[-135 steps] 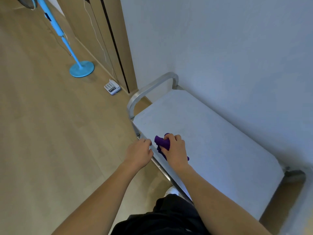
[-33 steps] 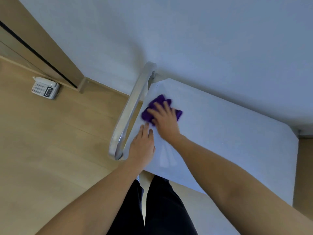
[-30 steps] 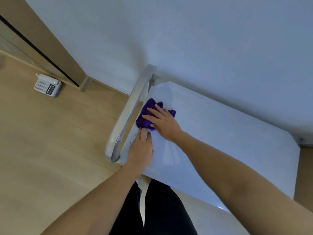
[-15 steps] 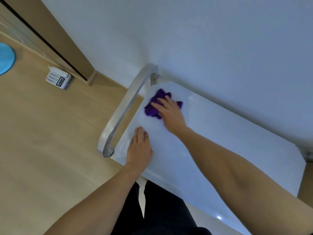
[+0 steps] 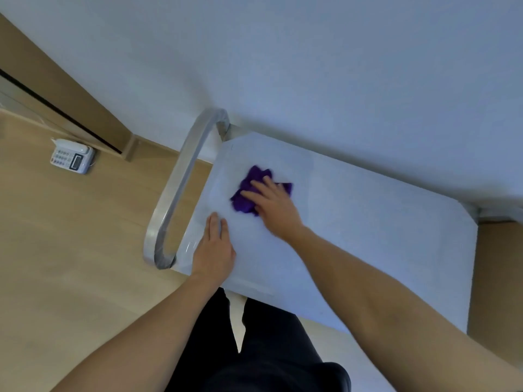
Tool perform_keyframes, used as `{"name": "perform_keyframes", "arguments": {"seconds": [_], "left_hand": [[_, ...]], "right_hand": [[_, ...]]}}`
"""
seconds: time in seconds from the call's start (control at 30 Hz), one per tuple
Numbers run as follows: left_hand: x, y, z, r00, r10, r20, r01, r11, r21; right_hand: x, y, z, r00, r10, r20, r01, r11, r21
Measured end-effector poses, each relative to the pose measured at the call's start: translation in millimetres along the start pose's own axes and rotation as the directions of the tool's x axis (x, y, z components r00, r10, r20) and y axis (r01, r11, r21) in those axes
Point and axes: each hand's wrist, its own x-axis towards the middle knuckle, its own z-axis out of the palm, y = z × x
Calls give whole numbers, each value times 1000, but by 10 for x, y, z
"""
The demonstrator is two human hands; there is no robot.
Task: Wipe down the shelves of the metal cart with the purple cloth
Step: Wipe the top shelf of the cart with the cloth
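Cloth (image 5: 249, 190): purple, crumpled, lying toward the left end of the shelf (image 5: 368, 236), near the handle (image 5: 181, 179). Judged soft, light and limp, apt to bunch or skid on smooth metal, so best worked under a flat palm on its middle, not pinched at an edge. Right hand (image 5: 276, 205): laid over the cloth's right part, fingers straight and spread, pressing down. Left hand (image 5: 213, 250): flat, fingers together, resting on the shelf's near-left corner just beside the cloth, holding nothing. Beyond: wall (image 5: 339, 66) far, floor (image 5: 70, 250) left, bearing a phone (image 5: 72, 157).
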Motion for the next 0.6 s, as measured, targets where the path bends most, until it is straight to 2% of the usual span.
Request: {"name": "perform_keyframes", "arguments": {"seconds": [0.07, 0.1, 0.17, 0.2, 0.23, 0.3, 0.37, 0.43, 0.47, 0.53, 0.6], "left_hand": [[-23, -40, -25, 999, 35, 27, -36, 999, 17], [-29, -61, -38, 997, 58, 48, -59, 998, 28], [-49, -121, -56, 992, 102, 68, -104, 994, 30], [-62, -157, -72, 990, 121, 71, -123, 992, 30], [-78, -206, -82, 987, 143, 76, -147, 988, 41], [-109, -321, -108, 980, 180, 84, -186, 980, 67], [-136, -453, -114, 976, 204, 73, -209, 974, 82], [-182, -567, -107, 967, 240, 79, -246, 966, 79], [-206, -612, -111, 960, 265, 92, -272, 959, 78], [-244, -676, -117, 943, 311, 115, -320, 944, 77], [-261, -718, -121, 932, 340, 125, -351, 934, 71]], "right_hand": [[-76, 289, -128, 964, 240, -115, -240, 971, 13], [-117, 343, -178, 910, 384, -157, -381, 923, 50], [-158, 161, -167, 729, 655, -200, -643, 755, 130], [-164, -43, -103, 660, 722, -209, -711, 690, 137], [-172, -283, -8, 661, 718, -218, -713, 691, 117], [-236, -755, 241, 806, 562, -187, -564, 825, 47], [-405, -1029, 441, 945, 318, -76, -322, 946, -36], [-532, -919, 396, 979, 202, -8, -202, 978, -58], [-580, -812, 351, 977, 213, -21, -214, 975, -63], [-708, -613, 230, 919, 388, -74, -392, 919, -39], [-880, -507, 115, 745, 654, -133, -655, 754, 39]]}}
